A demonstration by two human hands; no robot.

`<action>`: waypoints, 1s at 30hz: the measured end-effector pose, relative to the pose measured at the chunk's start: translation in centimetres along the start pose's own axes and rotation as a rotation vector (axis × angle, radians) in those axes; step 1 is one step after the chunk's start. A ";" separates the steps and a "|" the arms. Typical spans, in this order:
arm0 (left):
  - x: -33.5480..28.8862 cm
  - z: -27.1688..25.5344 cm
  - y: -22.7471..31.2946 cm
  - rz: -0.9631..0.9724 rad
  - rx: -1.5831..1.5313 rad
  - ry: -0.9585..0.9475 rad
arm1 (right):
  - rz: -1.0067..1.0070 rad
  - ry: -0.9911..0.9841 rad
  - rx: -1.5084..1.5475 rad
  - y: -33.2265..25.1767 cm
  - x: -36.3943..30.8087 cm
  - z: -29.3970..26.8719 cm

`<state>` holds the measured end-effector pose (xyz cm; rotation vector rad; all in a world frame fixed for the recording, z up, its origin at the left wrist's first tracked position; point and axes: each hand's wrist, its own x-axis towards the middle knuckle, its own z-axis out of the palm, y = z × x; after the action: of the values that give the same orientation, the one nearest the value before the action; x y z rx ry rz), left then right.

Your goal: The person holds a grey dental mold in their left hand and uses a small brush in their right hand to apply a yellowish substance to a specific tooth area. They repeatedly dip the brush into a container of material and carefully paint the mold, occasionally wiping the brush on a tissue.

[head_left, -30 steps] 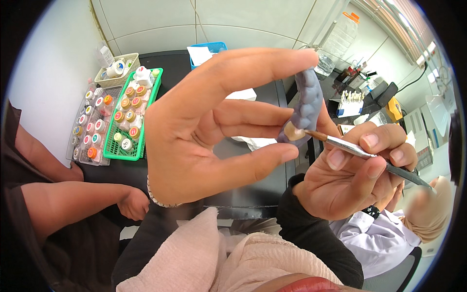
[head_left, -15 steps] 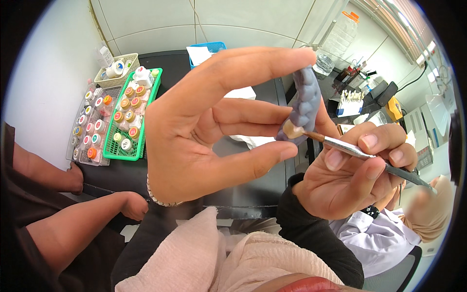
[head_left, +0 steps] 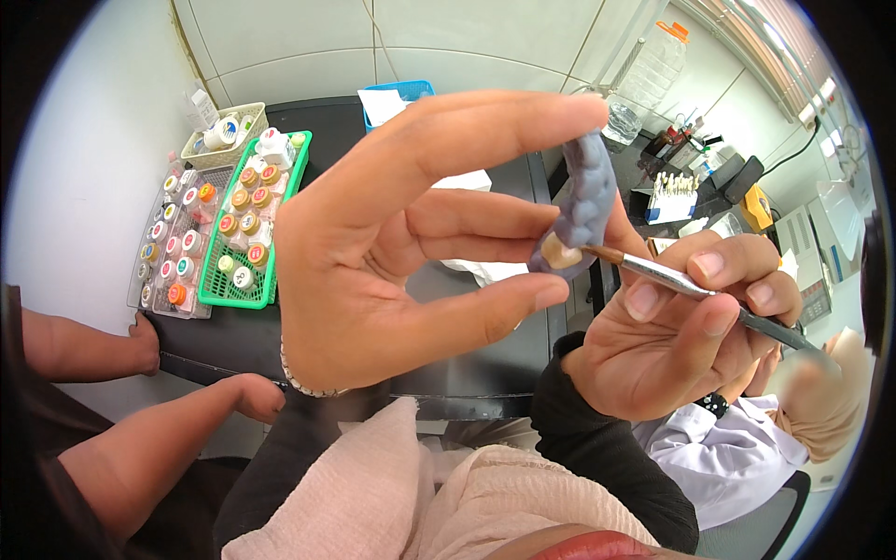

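My left hand [head_left: 401, 233] is raised close to the camera and pinches a curved grey-blue dental model [head_left: 583, 201] between thumb and forefinger. One tooth on the model is tan. My right hand [head_left: 677, 327] grips a thin paintbrush [head_left: 695, 289] like a pen, with its tip touching the tan tooth. A beaded bracelet sits on my left wrist.
A black table [head_left: 233, 336] holds a green basket of small paint pots [head_left: 247, 233], a clear tray of more pots [head_left: 173, 243], a white basket of bottles [head_left: 224, 131] and a blue box [head_left: 397, 93]. Another person's arms [head_left: 140, 439] rest at the left; a person in white sits at lower right.
The other person's arms at the left have shifted, the lower forearm moving up toward the table edge. My hands, the model and the brush stay nearly still.
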<state>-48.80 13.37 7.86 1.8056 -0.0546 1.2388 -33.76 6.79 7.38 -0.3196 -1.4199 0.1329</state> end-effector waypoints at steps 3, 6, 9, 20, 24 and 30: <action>0.0 -0.1 0.1 -0.003 0.001 -0.007 | -0.022 -0.006 0.003 0.0 0.0 0.2; -0.2 -0.1 0.1 -0.013 0.000 -0.006 | -0.026 -0.009 -0.011 0.1 -0.1 0.2; -0.1 0.1 0.0 -0.013 -0.012 -0.001 | -0.017 -0.019 -0.008 -0.2 -0.2 -0.1; 0.4 -1.7 -0.3 -0.240 -0.335 -0.283 | 0.072 -0.048 0.106 -1.6 -0.6 -1.1; 0.7 -2.2 -0.1 -0.375 -0.464 -0.324 | 0.040 0.018 0.081 -1.9 -0.3 0.3; 1.3 -2.4 -0.7 -0.431 -0.462 -0.383 | -0.024 -0.005 -0.036 -1.8 -0.3 -0.9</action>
<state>-49.48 16.02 8.56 1.5159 -0.1462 0.5141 -33.10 4.90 7.51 -0.3316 -1.4318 0.0887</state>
